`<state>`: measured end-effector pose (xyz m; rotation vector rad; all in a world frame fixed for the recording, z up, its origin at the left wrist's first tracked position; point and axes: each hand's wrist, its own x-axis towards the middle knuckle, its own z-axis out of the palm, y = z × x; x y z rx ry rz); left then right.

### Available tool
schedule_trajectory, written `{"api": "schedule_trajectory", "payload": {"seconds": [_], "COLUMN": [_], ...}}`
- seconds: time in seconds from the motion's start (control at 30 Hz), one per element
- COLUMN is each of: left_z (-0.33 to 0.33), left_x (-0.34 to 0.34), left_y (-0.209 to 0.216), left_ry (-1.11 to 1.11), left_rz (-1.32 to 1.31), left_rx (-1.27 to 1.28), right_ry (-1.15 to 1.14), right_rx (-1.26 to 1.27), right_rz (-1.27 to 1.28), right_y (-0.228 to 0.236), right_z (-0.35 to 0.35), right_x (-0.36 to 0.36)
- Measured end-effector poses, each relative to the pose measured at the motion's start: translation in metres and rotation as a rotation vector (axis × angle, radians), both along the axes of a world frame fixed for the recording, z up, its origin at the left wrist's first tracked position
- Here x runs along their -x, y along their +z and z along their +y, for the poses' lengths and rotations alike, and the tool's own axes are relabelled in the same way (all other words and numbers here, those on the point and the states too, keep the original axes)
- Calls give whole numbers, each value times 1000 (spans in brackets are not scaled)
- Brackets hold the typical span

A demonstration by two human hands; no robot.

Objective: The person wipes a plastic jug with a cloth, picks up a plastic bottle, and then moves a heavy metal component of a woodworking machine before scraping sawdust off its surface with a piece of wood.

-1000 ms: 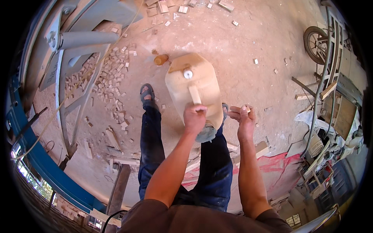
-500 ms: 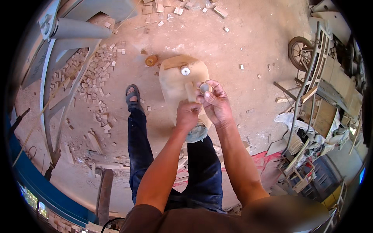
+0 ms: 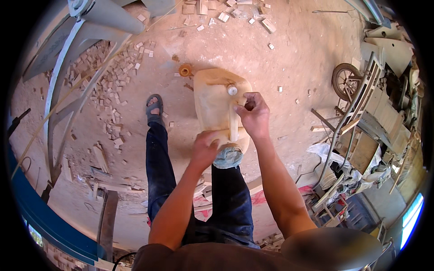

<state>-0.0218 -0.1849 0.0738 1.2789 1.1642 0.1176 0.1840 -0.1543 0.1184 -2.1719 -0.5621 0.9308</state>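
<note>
Pale jerrycan (image 3: 211, 106) under both hands: left hand (image 3: 205, 148) against its near-left shoulder, beside the bluish-covered mouth (image 3: 228, 158), firmness of hold unclear. Right hand (image 3: 254, 114) over the jerrycan's right side, by the handle (image 3: 233, 121), fingers curled toward thumb; cannot tell what, if anything, they pinch. Amber ring-shaped piece (image 3: 185, 70) on floor (image 3: 312, 40), left of the jerrycan's far end.

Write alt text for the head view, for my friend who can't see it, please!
A person's left hand and right hand are at a big tan jug with a white cap. Small wooden blocks lie scattered on the dusty floor.
</note>
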Motion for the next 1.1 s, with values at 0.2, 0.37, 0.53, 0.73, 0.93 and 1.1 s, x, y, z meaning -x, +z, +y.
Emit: {"api": "schedule_trajectory", "payload": {"seconds": [0.2, 0.37, 0.53, 0.73, 0.93, 1.1], "left_z": [11, -1, -5, -3, 7, 9], "left_x": [133, 188, 189, 182, 174, 171], "left_y": [32, 68, 58, 52, 51, 47], "left_ry": [-207, -414, -423, -456, -466, -518], "left_rz": [323, 440, 480, 500, 525, 556], "left_rx": [-286, -371, -350, -399, -427, -470], "right_ry": [-17, -250, -282, -363, -273, -210], "right_rx": [125, 54, 30, -46, -111, -147], "right_rz": [-153, -95, -122, -50, -142, -196], "right_y": [2, -8, -14, -18, -14, -16], "right_z": [0, -32, -53, -66, -64, -43], "right_x": [3, 21, 40, 49, 41, 32]}}
